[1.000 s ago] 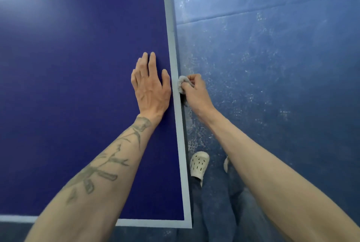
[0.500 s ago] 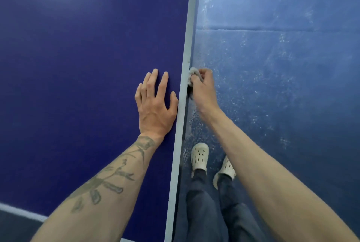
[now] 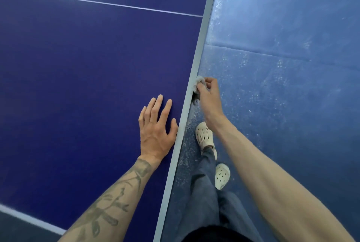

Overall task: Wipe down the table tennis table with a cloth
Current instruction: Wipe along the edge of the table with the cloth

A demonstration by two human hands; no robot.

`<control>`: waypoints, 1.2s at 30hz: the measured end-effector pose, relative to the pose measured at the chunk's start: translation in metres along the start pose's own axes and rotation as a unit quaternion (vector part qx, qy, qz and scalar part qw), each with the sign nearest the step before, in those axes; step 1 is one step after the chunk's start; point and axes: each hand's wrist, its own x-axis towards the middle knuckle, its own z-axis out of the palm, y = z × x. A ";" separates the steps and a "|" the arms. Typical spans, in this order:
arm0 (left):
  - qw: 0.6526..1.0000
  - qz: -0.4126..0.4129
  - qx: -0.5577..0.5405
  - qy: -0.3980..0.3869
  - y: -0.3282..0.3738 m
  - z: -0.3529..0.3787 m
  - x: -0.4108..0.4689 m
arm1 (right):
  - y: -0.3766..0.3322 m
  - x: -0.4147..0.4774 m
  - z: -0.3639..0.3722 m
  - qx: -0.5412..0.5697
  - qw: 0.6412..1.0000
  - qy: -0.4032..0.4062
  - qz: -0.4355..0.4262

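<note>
The dark blue table tennis table (image 3: pixel 81 85) fills the left of the head view, with a pale grey-white border line along its right side edge (image 3: pixel 194 74). My left hand (image 3: pixel 155 128) lies flat on the tabletop, fingers straight, just left of that edge. My right hand (image 3: pixel 209 95) is off the table's side and grips a small bunched grey cloth (image 3: pixel 197 82), which it holds against the edge. Most of the cloth is hidden by my fingers.
A scuffed blue floor (image 3: pixel 282 85) lies to the right of the table. My legs in blue trousers and pale clog shoes (image 3: pixel 204 136) stand close beside the edge. A thin white centre line (image 3: pixel 101 3) crosses the tabletop farther away.
Both hands have travelled along the table's side edge, away from the near corner, which has left the view. The right hand keeps the cloth on the edge. My feet have stepped along.
</note>
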 end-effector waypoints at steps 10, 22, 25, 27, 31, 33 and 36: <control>0.999 -0.002 -0.040 -0.007 0.040 0.000 0.111 | 0.007 -0.005 -0.002 -0.024 0.999 -0.002 0.047; 0.999 0.026 -0.013 -0.015 0.076 0.024 0.285 | -0.019 0.025 -0.012 -0.032 0.997 -0.031 0.062; 0.999 0.048 -0.001 -0.008 0.078 0.031 0.307 | -0.046 0.061 -0.014 -0.005 0.999 -0.040 0.030; 0.999 0.046 0.002 0.000 0.077 0.037 0.312 | -0.079 0.100 -0.012 0.031 0.999 -0.032 -0.001; 0.999 0.047 0.000 0.017 0.075 0.041 0.313 | -0.107 0.142 -0.014 0.049 0.998 -0.020 -0.016; 0.999 0.046 0.002 0.020 0.075 0.042 0.316 | -0.097 0.130 -0.018 0.013 0.999 -0.033 0.000; 0.999 0.045 0.001 0.018 0.074 0.042 0.317 | -0.073 0.101 -0.025 -0.047 0.995 -0.075 0.054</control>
